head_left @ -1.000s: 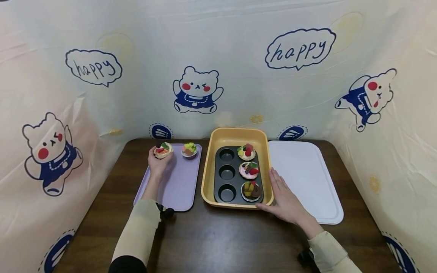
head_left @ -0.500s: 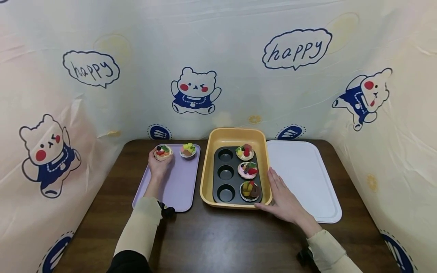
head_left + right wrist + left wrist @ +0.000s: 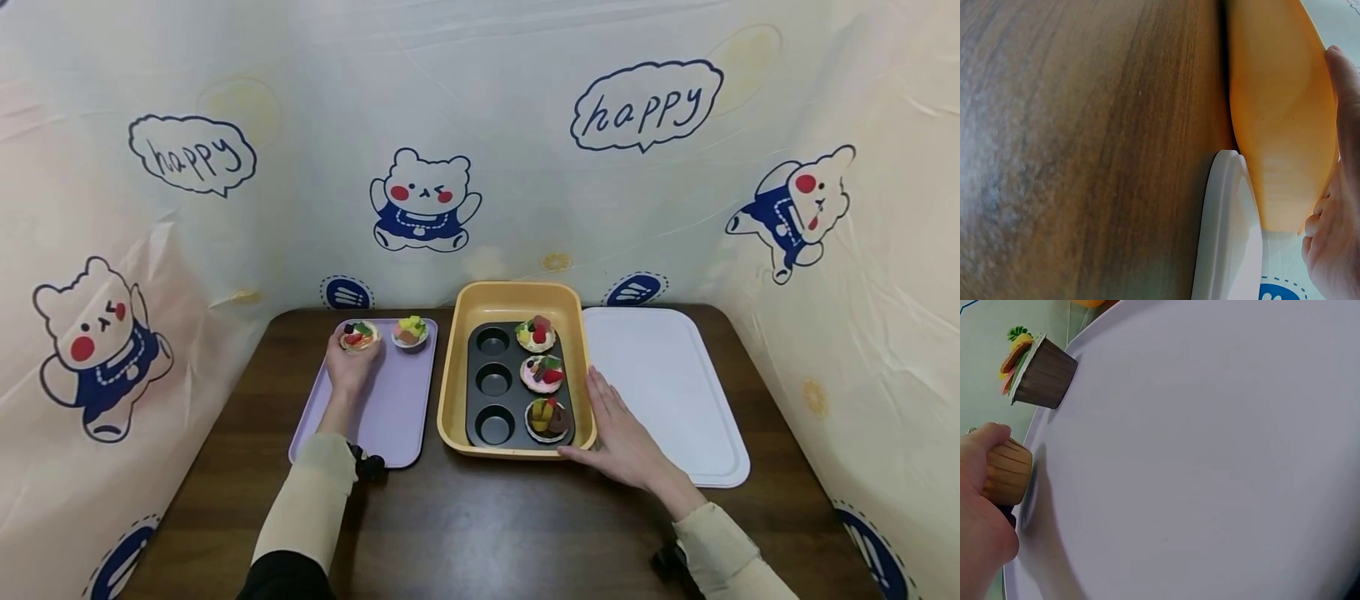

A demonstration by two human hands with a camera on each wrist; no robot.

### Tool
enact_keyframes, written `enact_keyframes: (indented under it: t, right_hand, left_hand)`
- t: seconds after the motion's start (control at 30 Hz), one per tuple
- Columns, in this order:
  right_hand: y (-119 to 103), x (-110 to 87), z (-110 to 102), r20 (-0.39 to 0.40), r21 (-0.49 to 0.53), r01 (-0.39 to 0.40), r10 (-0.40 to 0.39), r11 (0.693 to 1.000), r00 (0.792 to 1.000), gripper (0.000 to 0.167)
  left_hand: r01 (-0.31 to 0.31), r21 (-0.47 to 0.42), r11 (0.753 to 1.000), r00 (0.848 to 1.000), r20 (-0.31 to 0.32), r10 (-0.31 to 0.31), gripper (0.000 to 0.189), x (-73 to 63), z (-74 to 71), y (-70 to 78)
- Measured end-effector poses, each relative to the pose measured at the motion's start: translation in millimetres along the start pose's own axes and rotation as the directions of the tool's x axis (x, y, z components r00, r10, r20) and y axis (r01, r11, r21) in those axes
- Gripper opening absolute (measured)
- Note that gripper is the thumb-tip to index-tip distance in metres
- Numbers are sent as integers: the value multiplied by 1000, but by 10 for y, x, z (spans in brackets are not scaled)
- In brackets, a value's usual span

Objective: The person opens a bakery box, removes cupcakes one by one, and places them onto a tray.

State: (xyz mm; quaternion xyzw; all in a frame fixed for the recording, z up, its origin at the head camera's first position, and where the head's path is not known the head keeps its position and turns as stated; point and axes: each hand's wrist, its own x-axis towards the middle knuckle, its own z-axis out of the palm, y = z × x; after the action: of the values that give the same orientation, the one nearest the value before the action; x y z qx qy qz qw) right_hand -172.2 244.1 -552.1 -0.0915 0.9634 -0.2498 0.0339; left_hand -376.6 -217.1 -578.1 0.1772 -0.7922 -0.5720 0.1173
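Note:
My left hand grips a toy cupcake, topped with red, green and white pieces, at the far left of the purple tray. In the left wrist view, the thumb presses the tan pleated cup; whether its base touches the tray is hard to tell. Another cupcake, with yellow and pink topping in a brown cup, stands to its right. My right hand rests with straight fingers along the right rim of the yellow bin, its thumb at the near corner.
Inside the bin lies a dark muffin pan. Its right column holds three cupcakes; the left column's cups hold nothing. A white tray lies right of the bin on the wooden table. A printed cloth hangs behind.
The left hand has lowered the cupcake slightly and shifted it a little right over the tray. The right hand has stayed on the bin's rim. The head view has shifted slightly.

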Motion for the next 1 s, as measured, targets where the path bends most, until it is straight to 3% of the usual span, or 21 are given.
enact_keyframes:
  t: [0.27,0.67,0.83,1.0]
  right_hand:
    - [-3,-3,-8,-12,-8,31,-31,999,999,136]
    - [8,-1,-4,-11,-13,36,-36,999,999,136]
    - [4,1,6,-11,-5,37,-37,999,999,136]
    - [11,1,4,-7,3,33,-33,999,999,136]
  left_hand:
    - [-43,111,993,999,-2,43,91,36,-2,-29]
    - [-53,275,960,997,60,38,100,14,-80,-20]
    - [-106,280,954,991,108,78,110,-27,-157,89]
    - [-188,239,953,975,162,152,104,-73,-220,289]
